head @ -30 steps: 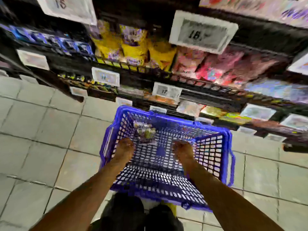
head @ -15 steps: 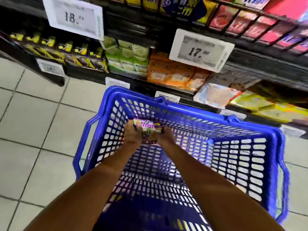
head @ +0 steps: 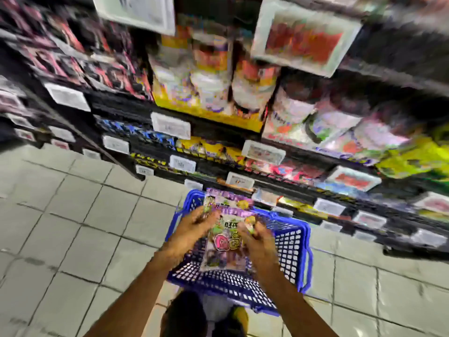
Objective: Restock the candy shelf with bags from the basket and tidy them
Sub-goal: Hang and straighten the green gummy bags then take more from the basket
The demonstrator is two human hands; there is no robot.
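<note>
Gripping candy bags (head: 227, 243), left hand (head: 192, 231) and right hand (head: 258, 242).

Two flat, glossy plastic candy bags (head: 227, 237): purple header strip, green, pink and yellow print. They are stacked and offset, so the rear bag's header shows above the front one. The frame is blurred and the lettering is unreadable. My left hand (head: 192, 229) grips their left edge and my right hand (head: 260, 242) their right edge. The bags are tilted, directly above the blue plastic lattice basket (head: 291, 244). The basket sits low, at the foot of the black multi-tier candy shelf (head: 218, 128), whose tiers are packed with coloured bags.
</note>
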